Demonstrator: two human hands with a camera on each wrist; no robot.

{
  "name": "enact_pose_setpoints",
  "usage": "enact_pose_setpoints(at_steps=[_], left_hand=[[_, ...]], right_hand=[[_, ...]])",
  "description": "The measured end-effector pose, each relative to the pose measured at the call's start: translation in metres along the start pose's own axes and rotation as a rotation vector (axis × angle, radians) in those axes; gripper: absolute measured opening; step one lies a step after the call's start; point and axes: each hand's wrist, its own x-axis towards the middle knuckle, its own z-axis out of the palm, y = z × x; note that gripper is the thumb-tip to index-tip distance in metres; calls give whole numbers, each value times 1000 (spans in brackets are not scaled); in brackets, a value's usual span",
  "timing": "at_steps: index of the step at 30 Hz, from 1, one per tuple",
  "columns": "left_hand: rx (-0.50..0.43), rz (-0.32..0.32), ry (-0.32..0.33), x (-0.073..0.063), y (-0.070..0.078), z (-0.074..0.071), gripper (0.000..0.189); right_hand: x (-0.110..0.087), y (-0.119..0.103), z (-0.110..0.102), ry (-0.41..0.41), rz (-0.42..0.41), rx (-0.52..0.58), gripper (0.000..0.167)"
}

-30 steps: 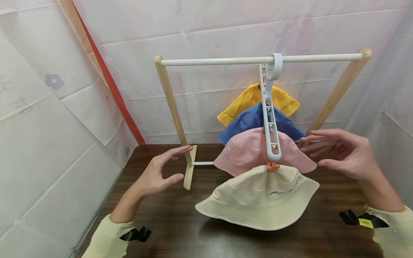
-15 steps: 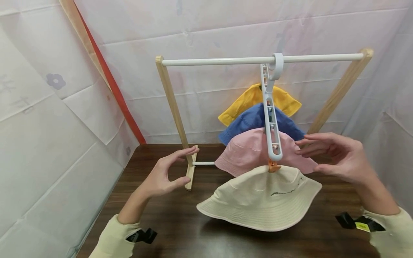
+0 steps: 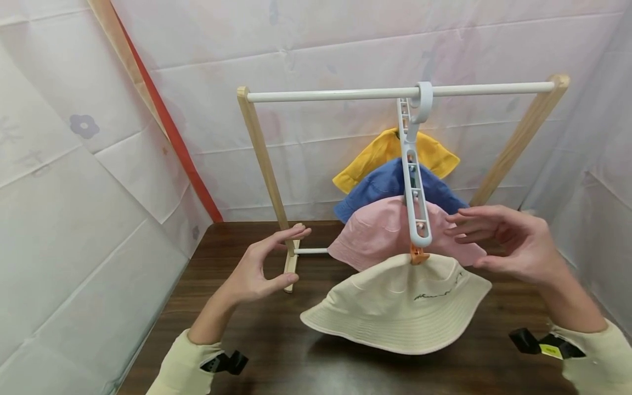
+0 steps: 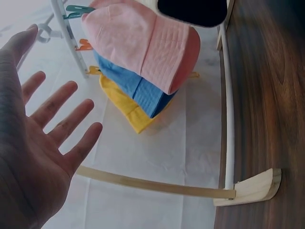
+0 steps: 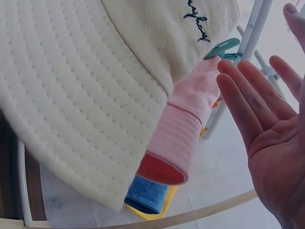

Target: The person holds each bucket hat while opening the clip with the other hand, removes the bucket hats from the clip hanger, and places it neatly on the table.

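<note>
Four hats aside, the nearest is a cream bucket hat (image 3: 395, 307), clipped by an orange clip (image 3: 418, 254) to the front of a white hanger (image 3: 415, 186). Behind it hang a pink bucket hat (image 3: 370, 236), a blue one (image 3: 375, 186) and a yellow one (image 3: 375, 159). My left hand (image 3: 261, 269) is held left of the cream hat, fingers spread and holding nothing. On the other side my right hand (image 3: 518, 247) hovers beside the pink and cream brims, fingers extended and nothing in them. In the right wrist view a green clip (image 5: 223, 49) grips the pink hat.
A rack with wooden legs (image 3: 264, 159) and a white top rod (image 3: 336, 95) carries the hanger. It stands on a dark wooden table (image 3: 237, 351). White sheets (image 3: 99, 219) form walls behind and at the sides, with a red strip (image 3: 173, 131) at the left.
Both hands have moved inward a little, the left one to the right and the right one to the left. The hats and hanger stay nearly still.
</note>
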Motion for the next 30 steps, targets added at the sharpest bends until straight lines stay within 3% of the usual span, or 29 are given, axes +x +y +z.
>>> enact_pose_setpoints(at_steps=[14, 30], left_hand=[[-43, 25, -8, 7, -1, 12, 79], [-72, 66, 8, 16, 4, 25, 77]], right_hand=[[4, 4, 13, 34, -16, 6, 62], [-1, 5, 14, 96, 115, -129, 72]])
